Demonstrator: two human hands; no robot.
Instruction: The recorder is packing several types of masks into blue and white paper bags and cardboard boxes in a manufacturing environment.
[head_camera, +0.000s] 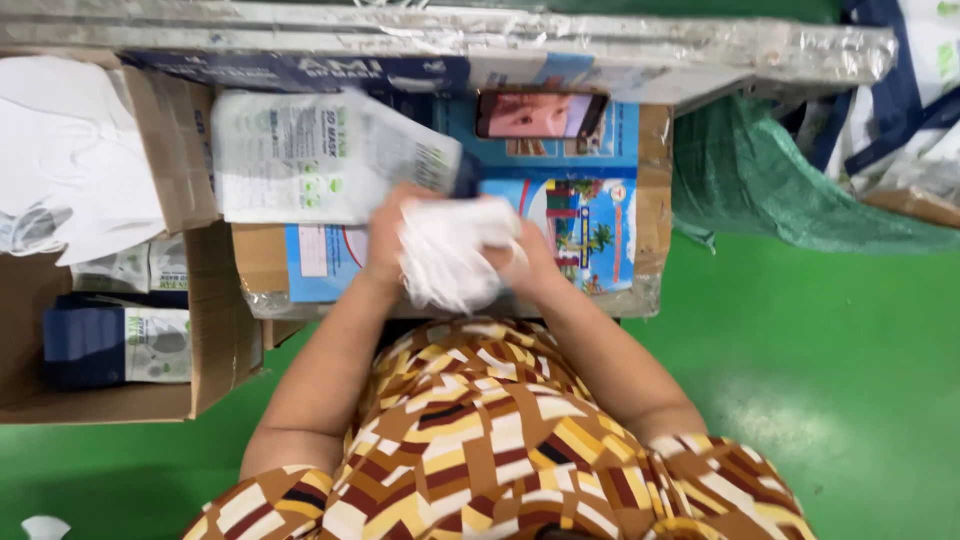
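Note:
Both hands meet over a bundle of white face masks (452, 250) just above my lap. My left hand (385, 240) grips the bundle's left side, next to a flat plastic pouch (320, 155) that is white with a dark end and lies tilted on the work surface. My right hand (528, 262) holds the bundle's right side, its fingers partly hidden by the masks. Beneath lies a cardboard work surface (650, 190) covered with colourful printed sheets.
A phone (540, 113) with a lit screen lies at the back of the surface. At left, a cardboard box (215, 330) holds packed pouches and a pile of loose white masks (70, 160). Foil-wrapped boards (600, 40) run along the top. Green floor and a green sack (780, 190) lie right.

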